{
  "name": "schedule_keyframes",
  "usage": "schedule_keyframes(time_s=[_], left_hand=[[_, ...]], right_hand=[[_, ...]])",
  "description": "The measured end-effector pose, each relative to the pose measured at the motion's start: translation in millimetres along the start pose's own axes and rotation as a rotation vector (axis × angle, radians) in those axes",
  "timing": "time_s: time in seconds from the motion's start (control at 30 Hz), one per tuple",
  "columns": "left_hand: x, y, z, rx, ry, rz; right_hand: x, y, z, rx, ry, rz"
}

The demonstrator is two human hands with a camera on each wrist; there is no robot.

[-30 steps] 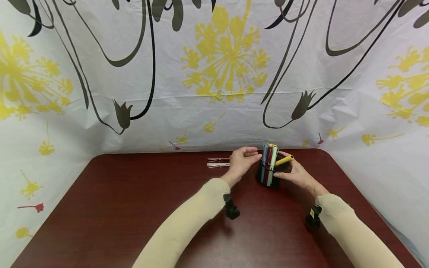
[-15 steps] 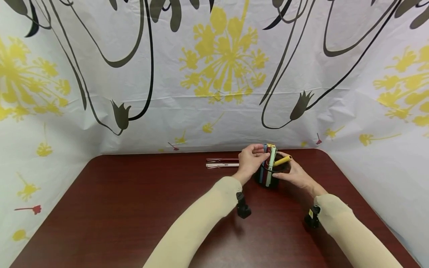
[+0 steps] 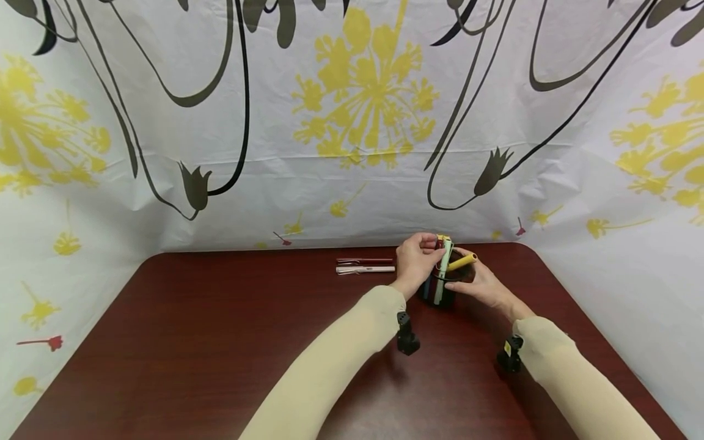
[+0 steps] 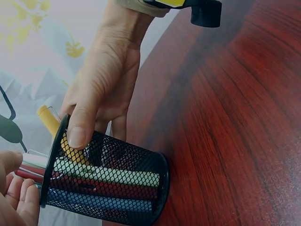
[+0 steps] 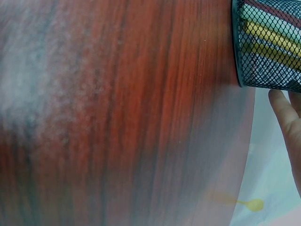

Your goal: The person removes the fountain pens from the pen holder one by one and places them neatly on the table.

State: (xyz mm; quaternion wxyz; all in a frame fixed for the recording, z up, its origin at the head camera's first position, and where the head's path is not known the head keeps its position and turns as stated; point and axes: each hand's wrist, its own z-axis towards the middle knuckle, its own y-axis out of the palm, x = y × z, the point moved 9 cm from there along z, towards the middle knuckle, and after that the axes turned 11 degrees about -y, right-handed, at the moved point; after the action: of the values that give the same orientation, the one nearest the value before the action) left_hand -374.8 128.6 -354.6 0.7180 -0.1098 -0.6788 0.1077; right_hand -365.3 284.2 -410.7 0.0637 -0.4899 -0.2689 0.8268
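A black mesh pen holder (image 4: 117, 157) stands on the table, with my right hand (image 3: 486, 284) gripping its right side; in the left wrist view that thumb presses the mesh near the rim. Several pens stand inside: a pale green pen (image 3: 444, 263), a dark red pen (image 4: 29, 173), a blue pen (image 4: 103, 201) and a yellow pen (image 3: 462, 263) leaning right. My left hand (image 3: 415, 263) is at the pen tops, thumb and fingertips pinching round the dark red one. In the head view the left fingers hide the blue pen's top. The right wrist view shows the holder's base (image 5: 239, 56) and part of my right hand.
Left of the holder, a dark red pen (image 3: 365, 261) and a whitish pen (image 3: 365, 269) lie side by side on the dark wooden table (image 3: 220, 342). A patterned white sheet (image 3: 275, 140) hangs directly behind the table's back edge.
My left hand has moved right, from beside the holder onto the pen tops, and its fingers now cover the blue pen's top. The right hand keeps its hold on the pen holder.
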Motion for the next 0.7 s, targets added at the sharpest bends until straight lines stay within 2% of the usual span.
schedule_keyframes(time_s=[0.13,0.4,0.7], left_hand=[[2.0,1.3,1.0,0.008,0.011,0.034],[6.5,5.3,2.6,0.015,0.037,0.144],[8.4,7.2,3.1,0.021,0.072,0.205]], right_hand=[[1.3,0.1,0.8,0.001,-0.009,0.028],[4.7,-1.9,-0.8,-0.018,0.051,-0.064],[4.3,-0.9,-0.9,-0.017,0.049,-0.069]])
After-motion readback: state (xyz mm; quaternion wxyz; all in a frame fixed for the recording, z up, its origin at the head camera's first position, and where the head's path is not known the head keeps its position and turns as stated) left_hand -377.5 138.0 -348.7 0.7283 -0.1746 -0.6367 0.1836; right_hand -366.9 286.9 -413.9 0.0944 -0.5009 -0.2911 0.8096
